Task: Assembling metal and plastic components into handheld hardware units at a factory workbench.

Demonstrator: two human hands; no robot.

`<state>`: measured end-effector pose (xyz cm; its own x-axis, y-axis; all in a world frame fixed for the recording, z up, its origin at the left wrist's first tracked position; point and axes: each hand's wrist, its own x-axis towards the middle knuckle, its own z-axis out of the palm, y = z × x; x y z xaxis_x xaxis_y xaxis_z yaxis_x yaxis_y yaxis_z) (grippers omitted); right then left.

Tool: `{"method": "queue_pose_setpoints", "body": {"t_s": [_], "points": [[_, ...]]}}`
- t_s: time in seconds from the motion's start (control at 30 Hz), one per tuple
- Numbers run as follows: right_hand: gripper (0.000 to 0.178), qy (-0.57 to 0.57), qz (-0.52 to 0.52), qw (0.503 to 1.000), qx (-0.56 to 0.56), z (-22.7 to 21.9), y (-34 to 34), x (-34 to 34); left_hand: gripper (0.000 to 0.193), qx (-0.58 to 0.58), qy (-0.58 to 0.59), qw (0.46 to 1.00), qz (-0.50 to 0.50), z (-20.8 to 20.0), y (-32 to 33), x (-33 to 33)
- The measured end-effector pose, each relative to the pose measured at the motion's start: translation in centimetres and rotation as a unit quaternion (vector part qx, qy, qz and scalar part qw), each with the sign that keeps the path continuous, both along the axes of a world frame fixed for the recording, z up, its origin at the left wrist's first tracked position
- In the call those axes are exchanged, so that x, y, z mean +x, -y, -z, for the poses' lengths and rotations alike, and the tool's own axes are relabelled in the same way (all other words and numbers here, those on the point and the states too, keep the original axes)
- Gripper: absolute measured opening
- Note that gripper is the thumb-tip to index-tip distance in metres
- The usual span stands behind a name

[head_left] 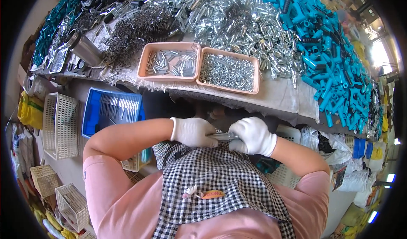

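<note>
In front of my apron, a short shiny metal rod (222, 136) spans the gap between my two gloved hands. My left hand (194, 132), in a white glove, is closed round its left end. My right hand (253, 136), gloved alike, grips the other end, where a ribbed part like a coil spring shows at the fingers. Beyond my hands, at the table's near edge, stand two pink trays. The left tray (140, 65) contains loose metal pins (180, 65); the right tray (257, 75) is filled with small metal pieces (224, 71).
Dark coil springs (137, 33) and shiny metal parts (254, 35) are heaped across the table (292, 97). Teal plastic handles (326, 61) pile up at the right. A steel cylinder (85, 49) leans at the left. Below stand a blue bin (90, 116) of metal rods and white baskets (61, 126).
</note>
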<state>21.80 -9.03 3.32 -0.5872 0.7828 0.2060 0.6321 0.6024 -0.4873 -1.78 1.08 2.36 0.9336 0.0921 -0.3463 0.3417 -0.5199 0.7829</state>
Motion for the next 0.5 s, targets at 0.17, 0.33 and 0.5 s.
{"method": "queue_pose_setpoints", "body": {"t_s": [0.17, 0.33, 0.5], "points": [[0.036, 0.126, -0.065, 0.989, 0.046, -1.7, -0.4, 0.4, 0.048, -0.242, -0.113, 0.963, -0.039, -1.2, -0.2, 0.8], [0.047, -0.216, 0.185, 0.657, -0.698, -1.2, -0.1, 0.8, 0.039, 0.261, -0.018, 0.965, -0.028, -2.4, 2.8, 1.4], [0.053, -0.207, 0.264, 0.739, -0.584, -0.1, 0.8, -0.2, 0.036, 0.221, 0.006, 0.975, -0.019, -1.2, 1.3, 1.2]]}}
